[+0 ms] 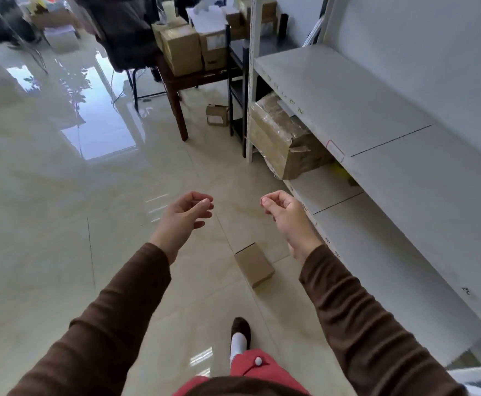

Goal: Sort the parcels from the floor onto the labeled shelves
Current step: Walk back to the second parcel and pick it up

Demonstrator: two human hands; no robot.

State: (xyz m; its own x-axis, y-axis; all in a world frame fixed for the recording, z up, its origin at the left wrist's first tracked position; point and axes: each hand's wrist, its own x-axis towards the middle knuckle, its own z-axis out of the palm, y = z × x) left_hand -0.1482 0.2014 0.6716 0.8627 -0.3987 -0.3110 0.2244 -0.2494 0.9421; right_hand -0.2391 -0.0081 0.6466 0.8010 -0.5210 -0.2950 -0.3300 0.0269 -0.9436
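Note:
A small brown cardboard parcel point(254, 264) lies on the glossy tiled floor between my forearms, just ahead of my foot. Another small parcel point(217, 115) with a white label sits farther off, beside the dark table leg. My left hand point(186, 214) and my right hand point(283, 211) hover above the floor, fingers loosely curled, holding nothing. The white shelf unit point(347, 110) with handwritten numbers along its front edges runs along the right. A big taped carton point(282, 137) fills its lower level at the far end.
A dark wooden table point(176, 81) carries stacked cartons point(182, 50) at the back. A black chair point(119, 32) and a narrow black rack point(235, 90) stand near it. Open floor stretches to the left.

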